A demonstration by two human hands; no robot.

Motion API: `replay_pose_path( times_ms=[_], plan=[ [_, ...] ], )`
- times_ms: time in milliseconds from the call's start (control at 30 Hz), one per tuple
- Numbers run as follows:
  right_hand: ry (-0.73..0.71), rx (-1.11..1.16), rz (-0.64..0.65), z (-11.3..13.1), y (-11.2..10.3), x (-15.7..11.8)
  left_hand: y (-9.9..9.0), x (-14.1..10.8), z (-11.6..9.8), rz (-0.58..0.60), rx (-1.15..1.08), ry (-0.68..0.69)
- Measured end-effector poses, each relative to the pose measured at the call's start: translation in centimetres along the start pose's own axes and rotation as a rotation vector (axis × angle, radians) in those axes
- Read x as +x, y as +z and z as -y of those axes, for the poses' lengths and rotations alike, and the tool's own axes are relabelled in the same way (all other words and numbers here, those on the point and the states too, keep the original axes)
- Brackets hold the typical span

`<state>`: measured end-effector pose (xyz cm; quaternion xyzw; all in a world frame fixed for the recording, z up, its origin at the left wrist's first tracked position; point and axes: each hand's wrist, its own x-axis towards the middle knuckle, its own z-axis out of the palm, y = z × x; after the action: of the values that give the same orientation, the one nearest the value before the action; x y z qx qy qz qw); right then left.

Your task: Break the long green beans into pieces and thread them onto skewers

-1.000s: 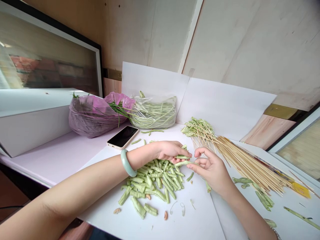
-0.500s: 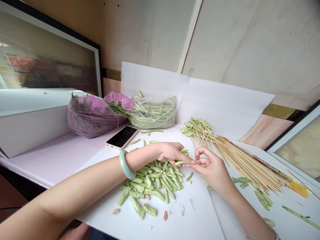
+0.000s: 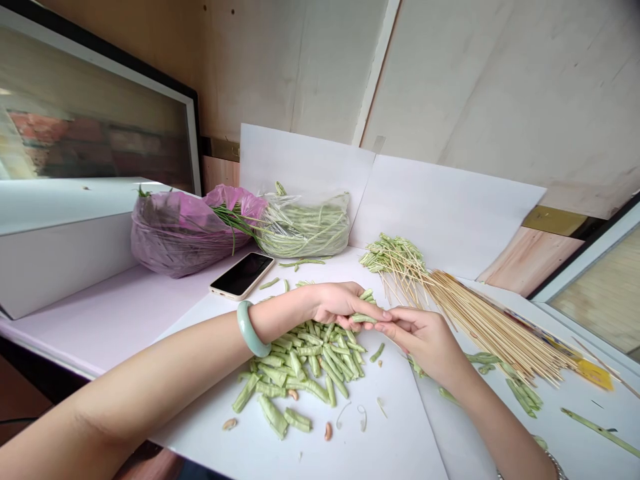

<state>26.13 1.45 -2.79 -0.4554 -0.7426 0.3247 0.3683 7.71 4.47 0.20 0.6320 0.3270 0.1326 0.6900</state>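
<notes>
My left hand [image 3: 336, 301], with a pale green bangle [image 3: 253, 329] on its wrist, is closed around cut green bean pieces [image 3: 364, 319]. It hovers over the far right side of a pile of cut bean pieces [image 3: 313, 387]. My right hand [image 3: 417, 333] meets it fingertip to fingertip, thumb and fingers pinched together at the end of the held beans. What lies inside that pinch is hidden by the fingers. Whether a skewer runs through the held beans cannot be seen.
Bamboo skewers [image 3: 500, 327] lie at the right, beside skewered beans [image 3: 393, 255]. A phone [image 3: 243, 275], a purple bag [image 3: 183, 233] and a clear bag of long beans [image 3: 305, 223] are farther back. Loose seeds [image 3: 328, 431] and bean scraps [image 3: 524, 393] lie around.
My right hand's raised, curled fingers have come down and closed together against my left fingertips. My left hand stays nearly in place, still holding bean pieces.
</notes>
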Motion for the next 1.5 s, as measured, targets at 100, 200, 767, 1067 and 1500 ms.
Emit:
replay_pose_path(
  times_ms=[100, 200, 767, 1067, 1500],
  plan=[
    [-0.045, -0.070, -0.001, -0.4, -0.3, 0.2, -0.2, -0.1, 0.0, 0.020, 0.096, -0.095],
    [-0.069, -0.092, 0.019, -0.6, -0.5, 0.4, -0.3, 0.3, 0.3, 0.001, 0.067, -0.001],
    [-0.025, 0.689, 0.444, 0.1, -0.8, -0.5, 0.6, -0.7, 0.2, 0.432, -0.084, 0.258],
    [0.144, 0.549, -0.032, -0.3, -0.2, 0.5, -0.3, 0.6, 0.2, -0.034, -0.427, 0.145],
    [0.011, 0.300, 0.023, -0.4, 0.6, 0.6, -1.7, 2.1, 1.9, -0.172, -0.332, 0.075]
  ],
)
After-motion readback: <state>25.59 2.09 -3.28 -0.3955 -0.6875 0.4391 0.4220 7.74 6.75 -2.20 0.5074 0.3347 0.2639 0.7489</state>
